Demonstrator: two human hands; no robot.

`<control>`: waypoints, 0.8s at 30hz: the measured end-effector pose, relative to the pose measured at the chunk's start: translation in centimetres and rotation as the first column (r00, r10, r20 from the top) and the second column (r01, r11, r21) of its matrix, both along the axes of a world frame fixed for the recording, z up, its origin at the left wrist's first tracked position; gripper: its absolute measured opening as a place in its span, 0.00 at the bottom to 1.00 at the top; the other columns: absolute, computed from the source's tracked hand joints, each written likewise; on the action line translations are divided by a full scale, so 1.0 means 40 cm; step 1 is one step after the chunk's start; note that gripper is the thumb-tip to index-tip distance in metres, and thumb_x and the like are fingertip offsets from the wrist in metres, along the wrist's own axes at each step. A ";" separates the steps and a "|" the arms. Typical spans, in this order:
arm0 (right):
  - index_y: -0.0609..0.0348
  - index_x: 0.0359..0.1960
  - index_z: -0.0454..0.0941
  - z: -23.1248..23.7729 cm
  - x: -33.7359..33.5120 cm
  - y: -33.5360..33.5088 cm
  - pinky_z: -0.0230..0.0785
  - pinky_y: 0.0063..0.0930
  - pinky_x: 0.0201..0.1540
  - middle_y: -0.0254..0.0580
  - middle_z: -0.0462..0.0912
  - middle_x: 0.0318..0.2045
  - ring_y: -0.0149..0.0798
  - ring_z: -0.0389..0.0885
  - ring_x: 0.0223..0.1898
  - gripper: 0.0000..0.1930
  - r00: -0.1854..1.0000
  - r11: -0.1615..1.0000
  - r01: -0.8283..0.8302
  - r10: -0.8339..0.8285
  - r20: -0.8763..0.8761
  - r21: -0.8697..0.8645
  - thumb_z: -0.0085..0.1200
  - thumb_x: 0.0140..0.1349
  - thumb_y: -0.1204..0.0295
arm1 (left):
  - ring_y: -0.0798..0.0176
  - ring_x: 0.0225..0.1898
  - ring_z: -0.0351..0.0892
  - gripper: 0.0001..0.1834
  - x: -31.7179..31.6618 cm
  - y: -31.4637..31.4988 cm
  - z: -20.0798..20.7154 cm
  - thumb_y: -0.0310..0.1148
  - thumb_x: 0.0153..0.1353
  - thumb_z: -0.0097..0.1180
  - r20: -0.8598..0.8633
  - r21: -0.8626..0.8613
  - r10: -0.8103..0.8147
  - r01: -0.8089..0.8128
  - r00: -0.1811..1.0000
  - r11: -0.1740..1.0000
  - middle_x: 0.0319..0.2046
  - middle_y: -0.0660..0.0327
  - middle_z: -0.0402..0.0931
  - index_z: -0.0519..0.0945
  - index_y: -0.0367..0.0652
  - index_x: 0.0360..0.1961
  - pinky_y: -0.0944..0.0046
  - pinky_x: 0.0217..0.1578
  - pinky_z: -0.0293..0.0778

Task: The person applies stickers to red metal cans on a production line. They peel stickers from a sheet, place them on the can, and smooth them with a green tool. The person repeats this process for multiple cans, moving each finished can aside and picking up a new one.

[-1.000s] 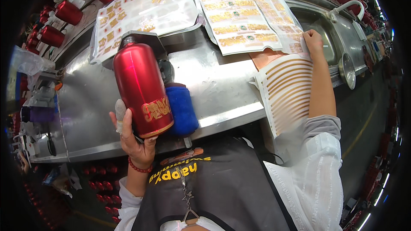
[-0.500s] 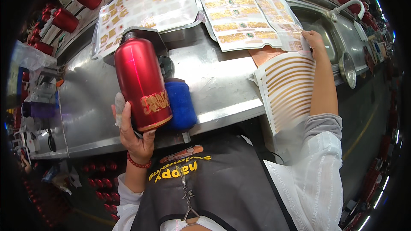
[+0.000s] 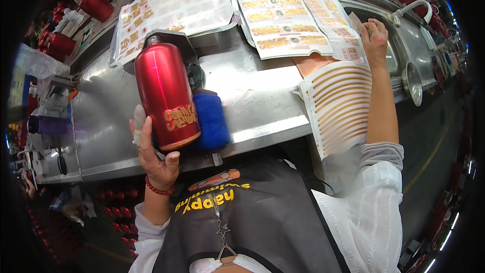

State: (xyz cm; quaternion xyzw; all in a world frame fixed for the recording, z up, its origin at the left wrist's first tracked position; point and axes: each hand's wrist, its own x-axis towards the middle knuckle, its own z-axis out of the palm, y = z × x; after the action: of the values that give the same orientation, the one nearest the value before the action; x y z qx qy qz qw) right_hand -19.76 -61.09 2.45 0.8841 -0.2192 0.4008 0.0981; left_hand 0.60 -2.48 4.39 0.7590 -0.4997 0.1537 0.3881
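A glossy red metal bottle (image 3: 162, 91) lies tilted in a dark holder (image 3: 183, 45), its base toward me and gold lettering near that end. My left hand (image 3: 157, 164) is at the base's left side, fingers spread, one wearing a whitish finger cover (image 3: 138, 119); the thumb is just below the rim. A blue cloth-covered roll (image 3: 212, 121) lies against the bottle's right. Over the right end of the decal sheets, my right hand (image 3: 375, 40) pinches a small pale piece of decal (image 3: 355, 22). Gold-patterned sheets (image 3: 283, 20) lie beside it.
A sheet with curved gold stripes (image 3: 341, 106) overhangs the metal bench's (image 3: 252, 96) front edge. Another decal sheet (image 3: 177, 7) lies on a tray at the back. To the right are a sink (image 3: 399, 60) with a white tap (image 3: 417, 4) and red bottles (image 3: 96, 5) stand at the back left.
My right hand has risen off the sheets, now pinching a small decal piece. My left hand has shifted slightly down and left at the base, and the bottle's lettering has turned a little leftward.
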 end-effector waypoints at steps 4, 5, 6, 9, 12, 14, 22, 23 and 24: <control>0.61 0.36 0.81 0.114 0.058 0.113 0.72 0.38 0.53 0.44 0.80 0.50 0.48 0.78 0.53 0.05 0.969 0.955 -0.219 0.236 -0.068 0.199 0.63 0.62 0.74 | 0.37 0.72 0.62 0.32 0.002 -0.017 0.058 0.46 0.71 0.56 -0.015 -0.039 -0.041 0.040 0.999 0.998 0.69 0.35 0.63 0.68 0.32 0.66 0.40 0.74 0.46; 0.61 0.35 0.80 0.153 0.079 0.164 0.72 0.40 0.54 0.45 0.80 0.50 0.49 0.78 0.53 0.05 0.944 0.922 -0.286 0.319 -0.091 0.261 0.63 0.61 0.75 | 0.38 0.71 0.63 0.30 0.005 -0.032 0.090 0.43 0.70 0.57 0.009 -0.001 -0.039 0.039 0.999 0.999 0.69 0.35 0.63 0.71 0.33 0.65 0.41 0.73 0.47; 0.61 0.35 0.80 0.188 0.108 0.219 0.71 0.42 0.54 0.45 0.80 0.50 0.51 0.78 0.53 0.05 0.907 0.876 -0.359 0.409 -0.102 0.323 0.64 0.60 0.76 | 0.38 0.70 0.63 0.28 0.007 -0.049 0.115 0.41 0.69 0.58 0.037 0.041 -0.028 0.027 0.999 0.999 0.69 0.35 0.63 0.73 0.34 0.64 0.42 0.73 0.48; 0.62 0.36 0.77 0.289 0.186 0.402 0.72 0.35 0.54 0.43 0.77 0.55 0.45 0.77 0.57 0.03 0.713 0.738 -0.567 0.662 -0.230 0.367 0.60 0.64 0.78 | 0.38 0.70 0.60 0.26 0.078 -0.200 0.140 0.33 0.60 0.63 0.274 -0.032 -0.113 0.126 0.955 0.992 0.65 0.36 0.66 0.76 0.42 0.61 0.46 0.72 0.49; 0.60 0.34 0.76 0.342 0.235 0.550 0.71 0.38 0.56 0.46 0.77 0.54 0.52 0.77 0.56 0.07 0.565 0.616 -0.716 0.788 -0.245 0.329 0.61 0.57 0.80 | 0.35 0.70 0.55 0.26 -0.019 -0.316 0.254 0.31 0.55 0.65 0.067 0.007 -0.153 0.153 0.986 0.988 0.60 0.36 0.69 0.79 0.46 0.57 0.44 0.72 0.46; 0.59 0.34 0.75 0.357 0.258 0.612 0.70 0.40 0.57 0.47 0.77 0.53 0.53 0.76 0.56 0.07 0.493 0.520 -0.752 0.852 -0.178 0.406 0.61 0.56 0.79 | 0.33 0.69 0.54 0.20 -0.019 -0.359 0.229 0.34 0.56 0.64 0.157 0.001 -0.036 0.036 0.987 0.999 0.56 0.38 0.71 0.82 0.44 0.51 0.41 0.72 0.43; 0.62 0.43 0.82 0.228 0.268 0.674 0.70 0.21 0.50 0.38 0.79 0.51 0.29 0.77 0.50 0.08 0.552 0.139 -0.717 0.711 0.435 0.683 0.61 0.67 0.72 | 0.37 0.56 0.68 0.05 0.023 -0.358 0.193 0.31 0.58 0.62 -0.016 -0.181 -0.119 0.114 0.993 0.977 0.33 0.45 0.79 0.83 0.42 0.33 0.46 0.67 0.53; 0.63 0.41 0.81 0.229 0.273 0.698 0.68 0.21 0.51 0.38 0.80 0.51 0.28 0.76 0.49 0.06 0.573 0.031 -0.676 0.650 0.499 0.736 0.59 0.69 0.73 | 0.37 0.57 0.68 0.05 0.024 -0.354 0.192 0.31 0.58 0.62 0.016 -0.186 -0.094 0.095 0.995 0.978 0.34 0.44 0.79 0.83 0.42 0.34 0.46 0.68 0.53; 0.63 0.41 0.81 0.235 0.279 0.699 0.68 0.20 0.50 0.37 0.80 0.51 0.27 0.75 0.49 0.05 0.582 0.007 -0.672 0.623 0.523 0.741 0.59 0.69 0.73 | 0.37 0.57 0.67 0.06 0.022 -0.348 0.192 0.31 0.58 0.62 0.048 -0.191 -0.066 0.074 0.997 0.979 0.36 0.44 0.79 0.83 0.42 0.35 0.45 0.68 0.53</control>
State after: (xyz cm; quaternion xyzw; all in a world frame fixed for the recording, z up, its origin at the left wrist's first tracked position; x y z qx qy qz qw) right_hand -8.59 -33.12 11.86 0.7705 0.0306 0.2315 -0.5932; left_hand 1.48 -16.39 12.05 0.6964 -0.5167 0.2035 0.4546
